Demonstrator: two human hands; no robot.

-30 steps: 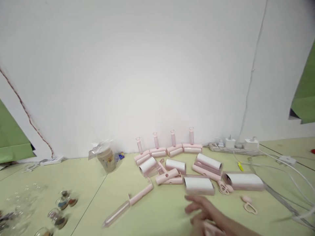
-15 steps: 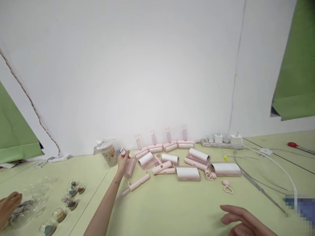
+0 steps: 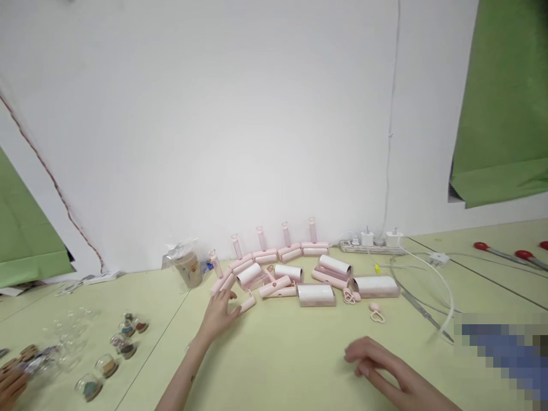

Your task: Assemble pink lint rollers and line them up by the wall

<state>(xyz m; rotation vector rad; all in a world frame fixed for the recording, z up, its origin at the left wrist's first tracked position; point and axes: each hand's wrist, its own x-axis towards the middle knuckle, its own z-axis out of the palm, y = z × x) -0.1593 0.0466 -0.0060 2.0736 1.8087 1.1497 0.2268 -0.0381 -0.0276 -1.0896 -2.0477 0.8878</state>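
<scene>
My left hand [image 3: 220,314] is low at the left end of the pink lint rollers, thumb and fingers apart. It covers part of a pink handle [image 3: 247,303] lying on the table; I cannot tell whether it touches it. Just beyond the fingertips stands a lint roller [image 3: 221,282] with its handle upright. Several more upright ones, such as this lint roller [image 3: 314,245], line the wall. In front lie loose lint rollers with white rolls, including one roll [image 3: 315,294]. My right hand [image 3: 379,362] hovers over the table with loosely bent fingers, holding nothing, nearest a heart-shaped loop piece [image 3: 375,312].
A cup in a plastic bag [image 3: 188,268] stands at the left. Small glass domes [image 3: 107,365] and a co-worker's hand [image 3: 12,388] are at the far left. A power strip [image 3: 372,247], cables and red-handled tools [image 3: 482,246] lie at the right.
My left hand has left the top of the leftmost handle, which now shows upright, and has come down nearer me. My right hand has shifted left and up. The view has turned slightly right.
</scene>
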